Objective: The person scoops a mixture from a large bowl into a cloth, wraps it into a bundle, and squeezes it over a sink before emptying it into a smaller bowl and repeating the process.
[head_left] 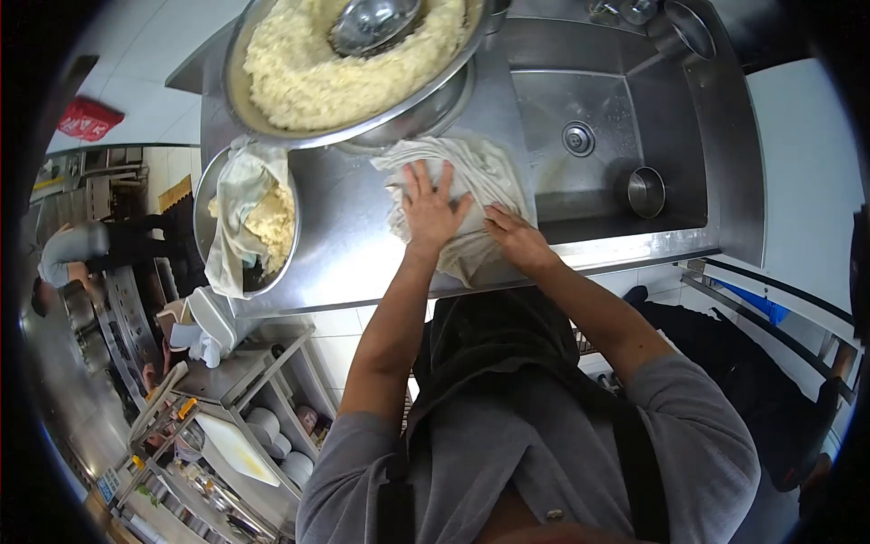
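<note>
A pale, crumpled cloth (471,168) lies on the steel counter (344,208), beside the left rim of the sink. My left hand (433,207) rests flat on it with the fingers spread. Just to the right, my right hand (517,238) lies on the cloth's right part, its fingers stretched out. Behind the cloth stands a large steel bowl (237,91) of pale yellow mash (299,91), with a metal scoop (373,23) in it. To the left, a smaller bowl (201,227) holds more mash and a draped cloth (237,213).
The steel sink (580,100) on the right has a drain and a small metal cup (646,192). A metal pot (684,32) sits at its back right corner. Shelves with dishes (272,431) stand at lower left. Another person (77,249) bends over at far left.
</note>
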{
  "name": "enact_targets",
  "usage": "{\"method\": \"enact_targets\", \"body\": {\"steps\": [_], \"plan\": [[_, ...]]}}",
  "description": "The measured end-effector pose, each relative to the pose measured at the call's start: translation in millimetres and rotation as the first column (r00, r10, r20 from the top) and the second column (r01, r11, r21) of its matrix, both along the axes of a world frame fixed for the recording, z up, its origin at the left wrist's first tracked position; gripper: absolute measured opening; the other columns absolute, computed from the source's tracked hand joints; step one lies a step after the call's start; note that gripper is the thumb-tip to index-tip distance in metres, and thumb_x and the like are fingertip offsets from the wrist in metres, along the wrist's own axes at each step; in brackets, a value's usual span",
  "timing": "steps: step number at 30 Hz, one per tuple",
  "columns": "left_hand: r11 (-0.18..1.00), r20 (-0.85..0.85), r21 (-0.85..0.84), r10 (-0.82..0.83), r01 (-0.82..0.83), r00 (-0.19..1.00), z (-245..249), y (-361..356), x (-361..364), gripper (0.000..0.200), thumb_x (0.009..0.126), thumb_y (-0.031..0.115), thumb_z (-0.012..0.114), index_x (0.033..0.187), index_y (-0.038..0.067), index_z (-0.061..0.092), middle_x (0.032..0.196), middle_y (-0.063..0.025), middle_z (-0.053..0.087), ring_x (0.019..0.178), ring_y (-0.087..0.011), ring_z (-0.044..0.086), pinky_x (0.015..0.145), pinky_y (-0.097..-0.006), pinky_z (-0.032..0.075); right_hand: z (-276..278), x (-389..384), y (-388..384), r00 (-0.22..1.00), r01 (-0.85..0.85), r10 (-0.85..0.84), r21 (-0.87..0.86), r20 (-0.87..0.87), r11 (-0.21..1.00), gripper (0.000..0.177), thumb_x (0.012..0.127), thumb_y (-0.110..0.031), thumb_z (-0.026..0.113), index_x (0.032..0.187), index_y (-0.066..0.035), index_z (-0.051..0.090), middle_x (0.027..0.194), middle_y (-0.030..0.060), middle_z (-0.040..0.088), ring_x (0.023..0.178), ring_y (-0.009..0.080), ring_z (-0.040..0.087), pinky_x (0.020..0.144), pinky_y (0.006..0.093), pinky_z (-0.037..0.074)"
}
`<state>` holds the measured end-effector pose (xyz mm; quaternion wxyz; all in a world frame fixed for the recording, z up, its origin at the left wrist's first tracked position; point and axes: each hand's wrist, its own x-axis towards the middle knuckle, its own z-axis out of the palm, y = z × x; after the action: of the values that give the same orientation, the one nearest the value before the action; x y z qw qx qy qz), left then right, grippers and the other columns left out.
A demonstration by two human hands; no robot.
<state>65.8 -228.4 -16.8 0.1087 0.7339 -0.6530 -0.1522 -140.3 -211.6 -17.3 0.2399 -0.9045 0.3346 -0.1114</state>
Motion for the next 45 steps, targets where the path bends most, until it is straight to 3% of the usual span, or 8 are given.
{"method": "enact_targets", "body": {"steps": [6,7,9,12,16,22,30,45], "plan": [[0.984,-0.04,-0.006,-0.18,0.18,0.983,13.2,-26.7,-44.4,0.061,0.084,0.046,0.062,0.138,0.02,0.049,0.151,-0.0231,0.024,0.143,-0.0362,0.017,0.104,-0.0572,0.031,13.2,-43.9,5.6,0.985,0.154,-0.16,0.093,0.061,0.984,0.026,0.083,-0.004,0.054,0.107,0.001,0.063,0.131,0.0194,0.052,0.12,0.0328,0.053,0.1,0.0402,0.044],[0.998,-0.414,-0.041,-0.069,0.057,0.908,13.4,-29.4,-35.6,0.057,0.087,0.043,0.059,0.136,0.016,0.05,0.148,-0.021,0.031,0.141,-0.0331,0.024,0.105,-0.052,0.032,23.7,-44.4,2.2,0.976,0.179,-0.192,0.12,0.107,0.976,0.025,0.083,-0.006,0.057,0.106,0.001,0.063,0.129,0.0198,0.053,0.119,0.0339,0.053,0.099,0.0405,0.044],[0.995,-0.717,-0.057,0.015,-0.08,0.697,33.2,-32.9,-8.0,0.053,0.09,0.041,0.057,0.135,0.013,0.052,0.145,-0.0189,0.037,0.138,-0.0299,0.031,0.107,-0.0469,0.033,62.0,-38.7,-22.0,0.92,0.225,-0.305,0.305,0.245,0.925,0.032,0.084,-0.015,0.063,0.111,0.002,0.063,0.125,0.0208,0.057,0.116,0.0367,0.055,0.097,0.0393,0.046],[0.801,-0.98,0.138,0.025,-0.582,-0.198,115.2,-32.2,54.4,0.067,0.095,0.052,0.04,0.146,0.011,0.025,0.145,-0.0146,0.035,0.129,-0.0344,0.041,0.102,-0.0517,0.039,115.8,-7.6,-87.9,0.821,0.346,-0.429,0.27,0.376,0.899,0.044,0.086,-0.025,0.066,0.12,0.002,0.059,0.124,0.0212,0.058,0.113,0.0341,0.058,0.094,0.0365,0.047],[0.785,-0.965,0.255,0.245,-0.564,-0.094,176.4,-75.6,113.7,0.054,0.089,0.031,0.054,0.127,-0.006,0.041,0.128,-0.0224,0.05,0.109,-0.0349,0.057,0.087,-0.0504,0.052,159.0,73.0,-196.6,0.313,0.244,-0.767,0.733,0.56,0.635,0.061,0.079,-0.04,0.072,0.123,0.001,0.057,0.112,0.0209,0.064,0.104,0.0251,0.064,0.081,0.0334,0.054],[0.725,-0.91,0.415,0.349,-0.55,-0.226,171.1,-84.0,130.9,0.045,0.079,0.001,0.046,0.122,-0.01,0.044,0.119,-0.0206,0.057,0.104,-0.033,0.061,0.088,-0.0498,0.054,174.5,100.4,-259.2,0.51,0.117,-0.809,0.908,0.294,0.403,0.045,0.071,-0.018,0.064,0.114,-0.004,0.06,0.101,0.014,0.065,0.088,0.0261,0.066,0.066,0.0383,0.057],[0.732,-0.96,0.274,0.246,-0.623,-0.134,150.9,-24.5,72.5,0.041,0.07,-0.009,0.054,0.111,-0.007,0.051,0.1,-0.0142,0.059,0.093,-0.0261,0.061,0.082,-0.0372,0.052,147.4,21.5,-169.9,0.154,0.059,-0.96,0.967,0.235,0.246,0.058,0.068,-0.002,0.065,0.122,0.011,0.046,0.1,0.0192,0.062,0.08,0.0264,0.065,0.073,0.0346,0.052],[0.707,-0.728,0.65,0.685,0.277,-0.04,76.8,14.5,-153.2,0.049,0.076,-0.002,0.063,0.122,0.0,0.049,0.109,-0.0141,0.06,0.097,-0.0262,0.062,0.081,-0.0429,0.054,118.8,-250.7,57.0,-0.334,0.501,-0.938,0.86,0.093,-0.093,0.019,0.066,0.006,0.056,0.085,0.007,0.055,0.074,0.0095,0.057,0.062,0.0191,0.056,0.057,0.0281,0.044]]}}
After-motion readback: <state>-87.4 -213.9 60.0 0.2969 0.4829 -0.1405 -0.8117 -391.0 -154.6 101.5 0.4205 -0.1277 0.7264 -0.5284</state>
